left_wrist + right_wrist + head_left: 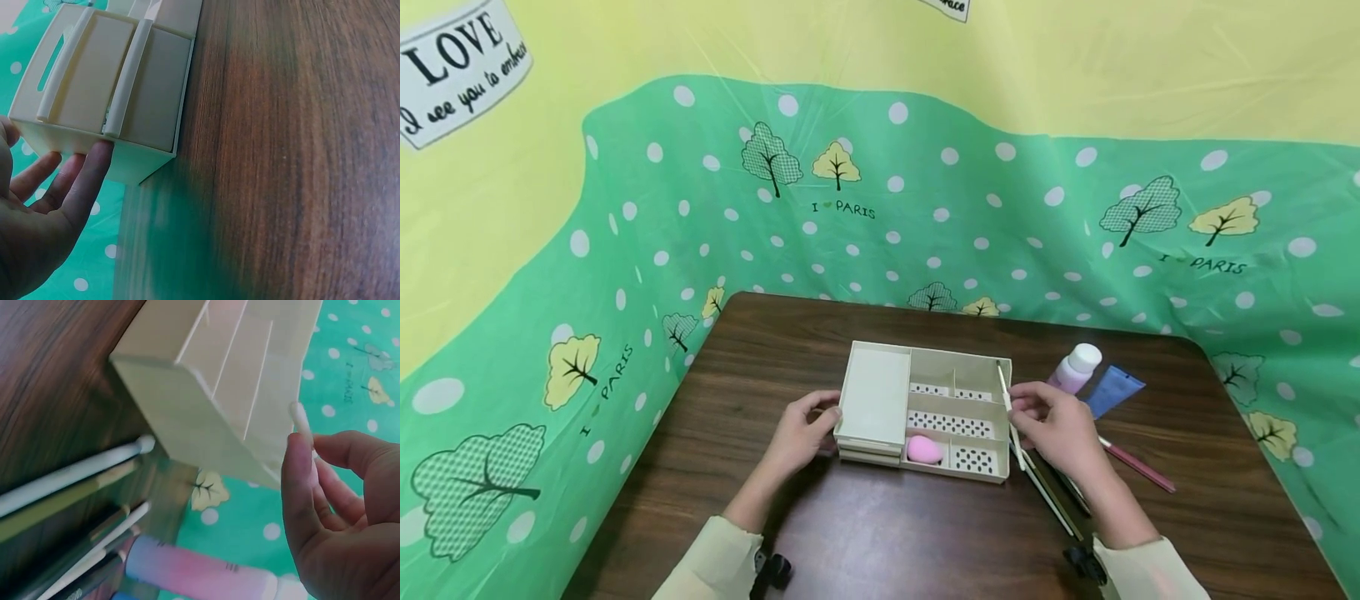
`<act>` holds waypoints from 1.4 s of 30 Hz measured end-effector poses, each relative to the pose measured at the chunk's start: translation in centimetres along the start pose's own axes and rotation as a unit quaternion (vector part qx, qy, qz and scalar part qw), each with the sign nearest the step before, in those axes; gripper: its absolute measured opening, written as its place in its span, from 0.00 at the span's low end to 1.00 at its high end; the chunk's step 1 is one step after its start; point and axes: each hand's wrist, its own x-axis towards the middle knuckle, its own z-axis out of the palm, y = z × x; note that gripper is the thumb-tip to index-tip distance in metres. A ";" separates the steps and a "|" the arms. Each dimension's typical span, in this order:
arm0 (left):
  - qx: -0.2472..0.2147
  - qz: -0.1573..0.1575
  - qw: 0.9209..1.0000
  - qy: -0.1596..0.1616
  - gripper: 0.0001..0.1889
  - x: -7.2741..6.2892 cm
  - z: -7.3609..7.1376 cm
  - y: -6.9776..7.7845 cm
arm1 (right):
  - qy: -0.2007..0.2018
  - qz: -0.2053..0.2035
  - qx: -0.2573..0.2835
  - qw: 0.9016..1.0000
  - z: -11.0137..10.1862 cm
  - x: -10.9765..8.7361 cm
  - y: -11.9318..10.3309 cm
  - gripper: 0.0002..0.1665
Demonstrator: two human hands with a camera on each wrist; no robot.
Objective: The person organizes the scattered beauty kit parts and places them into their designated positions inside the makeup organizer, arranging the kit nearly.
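Step in hand: judged as loading the organizer box; a thin white stick was being brought over its right wall.
Right hand: fingers curled together, pinching the stick between thumb and fingertips.
Left hand: fingers straight and slightly apart, pressed against the box's left end, steadying it.
Box: on the brown table, between the hands; a pink sponge lay in a front compartment.
Nearby: pencils beside the right hand; a pink bottle and blue tube beyond it.
Next move: likely needs the stick lowered into a long compartment, clear of the dividers.
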 end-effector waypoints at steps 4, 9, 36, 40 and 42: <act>-0.001 0.002 1.000 0.001 0.17 0.1 0.0 0.2 | 0.000 -0.013 0.023 1.000 0.7 0.4 -0.7 0.17; -0.001 0.003 1.000 -0.003 0.17 0.3 0.0 0.2 | -0.010 -0.013 0.054 0.998 1.8 0.8 -1.5 0.17; 0.003 0.001 1.000 -0.002 0.17 -0.1 -0.1 0.4 | -0.052 0.027 0.158 0.986 8.5 2.7 -7.2 0.19; 0.005 -0.003 1.000 0.004 0.17 -0.1 0.0 0.3 | -0.055 0.052 0.180 0.981 9.2 3.3 -7.8 0.20; 0.006 -0.004 1.000 0.007 0.17 -0.1 0.1 0.2 | -0.056 0.066 0.184 0.979 9.4 3.5 -8.1 0.20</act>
